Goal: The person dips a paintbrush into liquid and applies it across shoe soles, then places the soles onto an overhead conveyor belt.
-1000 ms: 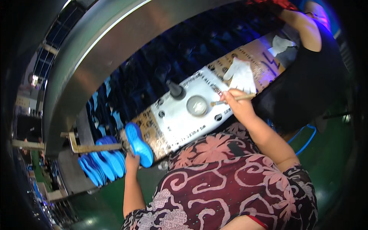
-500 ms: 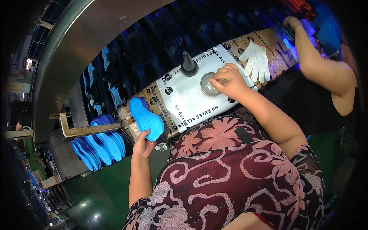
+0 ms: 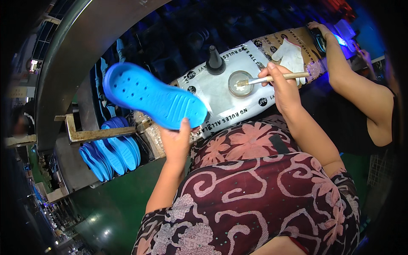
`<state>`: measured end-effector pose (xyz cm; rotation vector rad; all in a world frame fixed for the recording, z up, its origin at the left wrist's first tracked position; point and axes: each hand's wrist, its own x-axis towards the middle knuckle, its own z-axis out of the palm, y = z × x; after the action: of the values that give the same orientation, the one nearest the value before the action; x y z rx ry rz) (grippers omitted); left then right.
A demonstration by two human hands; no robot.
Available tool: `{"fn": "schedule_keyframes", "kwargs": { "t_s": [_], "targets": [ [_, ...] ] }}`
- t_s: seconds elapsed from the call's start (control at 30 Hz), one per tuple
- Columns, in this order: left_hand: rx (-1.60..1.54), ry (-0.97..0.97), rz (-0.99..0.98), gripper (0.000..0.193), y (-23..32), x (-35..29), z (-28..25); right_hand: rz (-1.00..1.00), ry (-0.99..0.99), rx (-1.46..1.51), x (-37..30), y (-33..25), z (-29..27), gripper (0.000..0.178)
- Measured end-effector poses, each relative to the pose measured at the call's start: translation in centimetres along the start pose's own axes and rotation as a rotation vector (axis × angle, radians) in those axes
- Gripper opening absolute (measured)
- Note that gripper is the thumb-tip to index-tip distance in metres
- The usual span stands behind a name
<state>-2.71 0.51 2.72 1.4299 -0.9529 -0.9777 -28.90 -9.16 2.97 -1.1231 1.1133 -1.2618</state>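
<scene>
A worker held a blue perforated shoe sole (image 3: pixel 159 95) up at the left end of a white-covered bench (image 3: pixel 221 100), its toe end pointing away and to the left, while a brush (image 3: pixel 256 80) hovered at a small round bowl (image 3: pixel 231 90) of whitish matter. The likeliest mishap, by the look of it, was a twist or droop of the sole, since only the heel end was gripped and the long toe end hung unsupported near a wooden bar (image 3: pixel 100 134). Overloaded bristles could also have dripped on the cover, and a careless sweep of the brush might have tipped the bowl or nudged the black cone (image 3: pixel 214 64) just behind it. The left hand (image 3: pixel 175 142) reached up from a bent elbow, thumb pressed on the sole's upper face and the other fingers tucked mostly out of sight beneath it. The right hand (image 3: pixel 284 87) angled in from the right, forearm slanting up and leftward, thumb and fingers pinching the brush handle; how the remaining fingers were curled could not be told. A stack of similar blue soles (image 3: pixel 117 153) stood below the bar.
</scene>
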Motion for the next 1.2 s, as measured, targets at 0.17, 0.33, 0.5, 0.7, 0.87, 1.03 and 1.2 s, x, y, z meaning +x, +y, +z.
{"fn": "schedule_keyframes", "kwargs": {
  "t_s": [0.17, 0.33, 0.5, 0.7, 0.87, 1.03, 1.2],
  "targets": [
    [0.113, -0.100, 0.270, 0.043, -0.4, 0.4, 2.2, -0.501, -0.302, -0.276, -2.1, -3.9, 2.1, 0.028],
    [0.041, -0.036, 0.350, 0.039, 2.0, -0.1, 4.3, -0.768, -0.279, -0.505, -2.7, -3.7, 3.2, 0.020],
    [0.120, -0.057, 0.541, 0.036, 1.5, 0.3, 4.3, -0.829, -0.240, -0.577, -2.8, -3.5, 3.3, 0.021],
    [0.216, -0.033, 0.608, 0.035, 1.2, 0.4, 3.8, -0.794, -0.252, -0.617, -2.4, -3.8, 2.9, 0.018],
    [0.206, -0.052, 0.587, 0.033, 1.4, 0.4, 4.0, -0.864, -0.280, -0.644, -2.3, -3.7, 3.4, 0.018],
    [0.120, -0.024, 0.594, 0.033, 1.4, 0.6, 4.1, -0.816, -0.272, -0.736, -2.4, -4.1, 2.7, 0.016],
    [0.162, -0.033, 0.602, 0.032, 1.1, 0.8, 4.2, -0.837, -0.320, -0.602, -2.5, -3.2, 3.2, 0.017]
  ]
}}
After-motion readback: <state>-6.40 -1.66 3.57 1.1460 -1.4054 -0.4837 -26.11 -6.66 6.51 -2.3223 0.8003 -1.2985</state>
